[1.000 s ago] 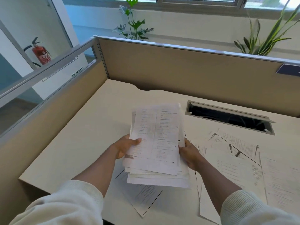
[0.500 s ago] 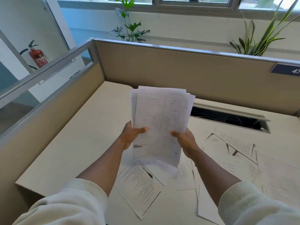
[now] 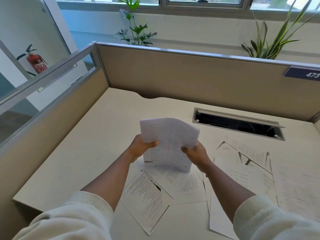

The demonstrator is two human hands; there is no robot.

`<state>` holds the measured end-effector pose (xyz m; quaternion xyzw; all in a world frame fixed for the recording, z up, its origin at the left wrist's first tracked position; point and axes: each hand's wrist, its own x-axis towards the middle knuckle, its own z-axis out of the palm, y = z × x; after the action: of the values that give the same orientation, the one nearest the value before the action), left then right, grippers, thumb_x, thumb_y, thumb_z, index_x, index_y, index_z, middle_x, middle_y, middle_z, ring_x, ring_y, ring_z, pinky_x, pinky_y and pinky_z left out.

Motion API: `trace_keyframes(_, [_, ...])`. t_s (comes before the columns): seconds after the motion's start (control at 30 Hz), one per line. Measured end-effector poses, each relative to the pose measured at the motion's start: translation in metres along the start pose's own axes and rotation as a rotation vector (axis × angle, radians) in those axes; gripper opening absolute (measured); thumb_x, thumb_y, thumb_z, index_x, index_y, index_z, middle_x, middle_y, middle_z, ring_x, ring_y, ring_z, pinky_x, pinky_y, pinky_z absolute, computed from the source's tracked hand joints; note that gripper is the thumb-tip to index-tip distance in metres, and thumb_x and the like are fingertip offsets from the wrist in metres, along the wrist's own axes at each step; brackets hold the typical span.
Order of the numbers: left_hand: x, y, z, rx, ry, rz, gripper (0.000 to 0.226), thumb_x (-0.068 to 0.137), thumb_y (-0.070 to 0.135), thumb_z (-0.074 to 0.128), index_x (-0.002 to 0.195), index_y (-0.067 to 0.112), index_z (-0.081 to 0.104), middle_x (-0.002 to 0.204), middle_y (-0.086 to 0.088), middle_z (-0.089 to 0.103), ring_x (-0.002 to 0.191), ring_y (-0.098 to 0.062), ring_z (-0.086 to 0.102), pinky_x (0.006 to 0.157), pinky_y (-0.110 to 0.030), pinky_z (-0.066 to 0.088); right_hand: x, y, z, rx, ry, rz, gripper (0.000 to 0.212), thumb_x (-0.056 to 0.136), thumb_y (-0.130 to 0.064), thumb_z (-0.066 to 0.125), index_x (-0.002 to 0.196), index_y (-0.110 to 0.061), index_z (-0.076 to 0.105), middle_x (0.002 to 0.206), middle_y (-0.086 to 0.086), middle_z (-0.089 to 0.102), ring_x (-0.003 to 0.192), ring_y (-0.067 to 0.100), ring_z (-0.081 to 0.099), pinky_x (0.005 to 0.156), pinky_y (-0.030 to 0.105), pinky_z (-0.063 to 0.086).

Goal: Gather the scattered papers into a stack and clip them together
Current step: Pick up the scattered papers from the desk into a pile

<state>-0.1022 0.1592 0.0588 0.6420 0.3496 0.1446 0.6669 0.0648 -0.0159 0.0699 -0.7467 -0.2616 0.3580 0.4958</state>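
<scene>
Both hands are up over the pale counter (image 3: 72, 153), holding a stack of papers (image 3: 168, 142) upright on its lower edge, which looks to touch the loose sheets lying beneath it. The left hand (image 3: 140, 148) grips the stack's left side, thumb across the printed front, its fingers clamped on the sheets from behind. The right hand (image 3: 196, 152) does the same on the right side, thumb pressed on the front page and its fingers closed around the edge. The top of the stack bows forward and to the right, the sheet edges roughly level. Below and toward the person, a printed sheet (image 3: 145, 200) lies skewed on the counter, with more scattered papers (image 3: 251, 163) spread flat and overlapping to the right, reaching the frame's edge. Behind these, an open cable tray (image 3: 237, 124) is set into the counter near the tan partition (image 3: 181, 73), which carries a dark number plate (image 3: 304, 73) at its right end. Cream knitted sleeves (image 3: 83, 213) cover both forearms up to mid-arm. Green plants (image 3: 135, 30) stand past the partition, and a red fire extinguisher (image 3: 36, 62) hangs beyond the glass on the left.
</scene>
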Motion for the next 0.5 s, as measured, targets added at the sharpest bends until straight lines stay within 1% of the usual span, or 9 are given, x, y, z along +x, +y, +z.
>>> trace_keyframes(0.07, [0.0, -0.01, 0.003, 0.014, -0.013, -0.042, 0.043, 0.083, 0.017, 0.077, 0.124, 0.015, 0.065, 0.118, -0.003, 0.069, 0.111, -0.022, 0.061, 0.085, -0.034, 0.054, -0.001, 0.007, -0.001, -0.062, -0.022, 0.024, 0.027, 0.089, 0.0, 0.058, 0.114, -0.01, 0.056, 0.11, 0.009, 0.062, 0.105, 0.028, 0.058, 0.088, 0.047, 0.055])
trace_keyframes(0.17, [-0.002, -0.027, 0.005, 0.034, -0.007, -0.14, 0.047, 0.086, 0.021, 0.075, 0.13, 0.015, 0.062, 0.123, -0.003, 0.067, 0.113, -0.024, 0.059, 0.09, -0.036, 0.052, -0.003, 0.016, -0.002, -0.13, -0.029, 0.053, 0.022, 0.089, 0.004, 0.053, 0.104, -0.012, 0.057, 0.107, 0.009, 0.062, 0.1, 0.026, 0.056, 0.083, 0.041, 0.053])
trace_keyframes(0.23, [-0.005, -0.038, 0.006, 0.077, -0.012, -0.198, 0.049, 0.086, 0.025, 0.074, 0.133, 0.017, 0.06, 0.123, -0.003, 0.067, 0.112, -0.024, 0.059, 0.095, -0.041, 0.051, -0.004, 0.022, -0.003, -0.164, -0.026, 0.066, 0.022, 0.09, 0.004, 0.053, 0.106, -0.01, 0.059, 0.109, 0.01, 0.062, 0.1, 0.026, 0.056, 0.082, 0.04, 0.053])
trace_keyframes(0.3, [-0.006, -0.048, 0.005, 0.088, 0.006, -0.227, 0.052, 0.085, 0.031, 0.075, 0.132, 0.018, 0.06, 0.122, -0.003, 0.068, 0.112, -0.026, 0.061, 0.098, -0.046, 0.051, -0.003, 0.025, -0.004, -0.181, -0.011, 0.05, 0.022, 0.091, 0.0, 0.055, 0.11, -0.008, 0.062, 0.11, 0.01, 0.064, 0.101, 0.029, 0.059, 0.085, 0.044, 0.054])
trace_keyframes(0.33, [-0.007, -0.05, 0.005, 0.079, 0.019, -0.232, 0.052, 0.084, 0.034, 0.075, 0.131, 0.018, 0.061, 0.121, -0.004, 0.069, 0.111, -0.026, 0.062, 0.097, -0.046, 0.052, -0.002, 0.026, -0.005, -0.171, 0.004, 0.033, 0.021, 0.092, -0.004, 0.055, 0.111, -0.009, 0.063, 0.109, 0.009, 0.065, 0.1, 0.029, 0.061, 0.083, 0.044, 0.056])
trace_keyframes(0.37, [-0.006, -0.051, 0.006, 0.061, 0.027, -0.239, 0.051, 0.084, 0.036, 0.074, 0.13, 0.017, 0.061, 0.12, -0.005, 0.069, 0.11, -0.026, 0.064, 0.095, -0.044, 0.054, -0.001, 0.026, -0.006, -0.149, 0.022, 0.013, 0.019, 0.094, -0.007, 0.055, 0.11, -0.012, 0.064, 0.107, 0.007, 0.066, 0.097, 0.028, 0.063, 0.079, 0.04, 0.057])
trace_keyframes(0.43, [-0.006, -0.047, 0.01, -0.02, 0.035, -0.254, 0.044, 0.087, 0.034, 0.071, 0.126, 0.015, 0.063, 0.118, -0.005, 0.07, 0.106, -0.022, 0.066, 0.084, -0.036, 0.058, 0.0, 0.024, -0.01, -0.112, 0.068, -0.025, 0.016, 0.096, -0.011, 0.054, 0.107, -0.019, 0.062, 0.1, -0.001, 0.067, 0.091, 0.02, 0.064, 0.072, 0.029, 0.055])
trace_keyframes(0.47, [-0.006, -0.048, 0.011, -0.069, 0.051, -0.267, 0.039, 0.089, 0.034, 0.069, 0.123, 0.014, 0.064, 0.117, -0.004, 0.071, 0.105, -0.021, 0.067, 0.08, -0.032, 0.058, 0.001, 0.023, -0.012, -0.112, 0.097, -0.041, 0.015, 0.096, -0.012, 0.053, 0.105, -0.022, 0.061, 0.096, -0.004, 0.066, 0.088, 0.018, 0.063, 0.071, 0.028, 0.053])
trace_keyframes(0.5, [-0.005, -0.048, 0.012, -0.104, 0.078, -0.282, 0.035, 0.09, 0.034, 0.068, 0.119, 0.015, 0.065, 0.115, -0.004, 0.071, 0.105, -0.021, 0.067, 0.079, -0.031, 0.057, 0.003, 0.024, -0.015, -0.125, 0.125, -0.051, 0.015, 0.095, -0.012, 0.053, 0.103, -0.023, 0.06, 0.092, -0.005, 0.065, 0.085, 0.018, 0.063, 0.072, 0.031, 0.052])
